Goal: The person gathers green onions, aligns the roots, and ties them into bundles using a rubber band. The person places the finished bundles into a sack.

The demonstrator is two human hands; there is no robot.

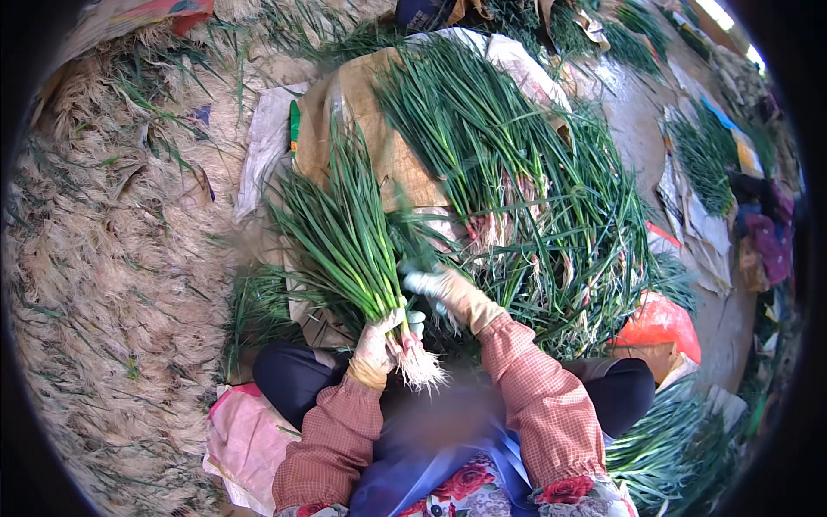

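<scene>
My left hand (376, 348), in a pale, yellowish glove, is wrapped round the lower stems of a bunch of green onions (351, 246). Its white roots hang down to the right of my fist, and its green leaves fan up and to the left. Close to the right of that bunch is my gloved right hand (450, 293). Motion smears its bluish fingertips, so their grip is unclear; blurred dark green shows just above them. Beyond my right hand lies a large heap of loose green onions (568, 250). On its far side rests a neater pile (465, 121), its pinkish-white root ends toward me.
Tan sacking (345, 112) lies under the leaves ahead. Pale root trimmings and leaf scraps (129, 284) cover the left side. A red plastic bag (662, 326) sits beside my right knee, with more green onions (663, 448) below it. A pink sack (250, 444) lies by my left knee.
</scene>
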